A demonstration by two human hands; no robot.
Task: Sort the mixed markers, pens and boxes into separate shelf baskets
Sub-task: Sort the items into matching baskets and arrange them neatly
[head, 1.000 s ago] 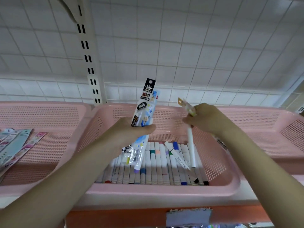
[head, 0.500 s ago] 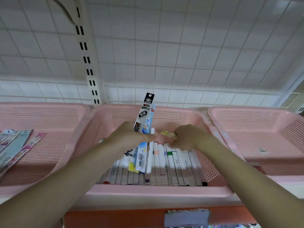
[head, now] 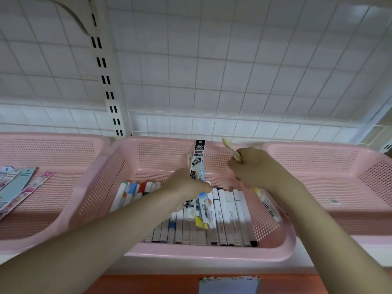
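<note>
A bundle of packaged pens [head: 198, 166] is gripped upright in the left hand [head: 186, 185] above the middle basket [head: 118, 166], its black-topped card rising against the far wall of the basket. A single packaged pen [head: 266, 203] is held in the curled fingers of the right hand [head: 254, 168], its yellow top end protruding at the far side of the fist and its barcoded length slanting down toward the basket's right wall. Compared with half a second ago, the right hand has been lifted and drawn to the right, away from the left hand, and the pen has been raised off the row of markers [head: 227, 217] lying in the basket. The bundle's lower ends are covered by the left hand and forearm; the print on the packs is too blurred to read. Flat packets [head: 17, 187] in the left basket [head: 48, 149] are cut off by the frame edge.
</note>
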